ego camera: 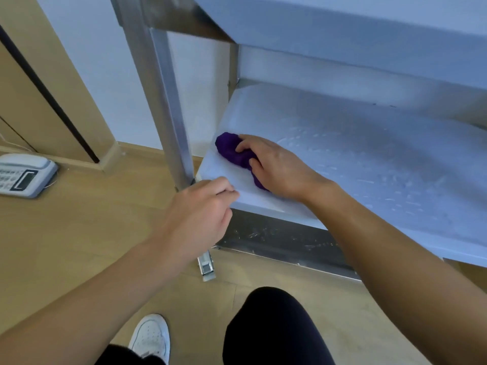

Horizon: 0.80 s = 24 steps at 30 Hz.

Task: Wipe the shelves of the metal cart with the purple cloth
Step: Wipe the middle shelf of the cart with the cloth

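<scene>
A bunched purple cloth point(232, 150) lies on the lower shelf point(369, 159) of the metal cart, near its front left corner. My right hand point(274, 164) grips the cloth from above, fingers curled round it, and part of the cloth is hidden under the palm. My left hand point(200, 214) rests at the shelf's front edge next to the cart's left leg point(168, 101), its fingers curled over the rim. Wet streaks and droplets cover the shelf surface to the right of the cloth.
The cart's upper shelf point(342, 25) hangs overhead. A white desk telephone point(23, 175) sits on the wooden floor at left, by a door frame. A caster brake point(207, 267) sticks out under the leg. My knee and a white shoe point(151, 335) are below.
</scene>
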Each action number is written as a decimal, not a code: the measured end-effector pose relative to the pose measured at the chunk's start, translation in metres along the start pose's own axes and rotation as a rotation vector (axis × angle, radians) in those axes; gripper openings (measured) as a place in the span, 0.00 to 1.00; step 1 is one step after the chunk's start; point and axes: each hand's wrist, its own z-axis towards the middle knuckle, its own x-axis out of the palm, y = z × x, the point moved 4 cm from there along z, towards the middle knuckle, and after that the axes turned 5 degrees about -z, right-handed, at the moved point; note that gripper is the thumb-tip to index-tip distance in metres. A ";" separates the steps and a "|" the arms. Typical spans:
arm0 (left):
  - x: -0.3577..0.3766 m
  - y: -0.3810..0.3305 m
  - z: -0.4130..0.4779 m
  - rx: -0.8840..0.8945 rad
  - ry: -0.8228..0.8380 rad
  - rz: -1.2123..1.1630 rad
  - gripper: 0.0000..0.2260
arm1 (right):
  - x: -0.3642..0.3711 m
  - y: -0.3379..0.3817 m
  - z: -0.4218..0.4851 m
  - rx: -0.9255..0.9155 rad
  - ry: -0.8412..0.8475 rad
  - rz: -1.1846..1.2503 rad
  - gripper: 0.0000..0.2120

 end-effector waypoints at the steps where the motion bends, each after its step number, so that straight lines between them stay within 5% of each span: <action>1: 0.001 0.001 0.002 -0.002 -0.003 -0.006 0.11 | 0.000 0.002 -0.002 0.001 -0.004 0.013 0.18; 8: 0.006 0.006 -0.013 0.055 0.000 0.004 0.18 | 0.016 0.026 -0.019 -0.138 -0.088 0.061 0.21; 16: 0.011 0.008 -0.033 0.018 0.139 0.124 0.23 | 0.006 0.006 0.010 -0.008 -0.111 0.066 0.20; 24: 0.009 0.002 -0.034 -0.008 0.116 0.165 0.23 | 0.001 0.015 -0.029 -0.266 -0.047 0.094 0.20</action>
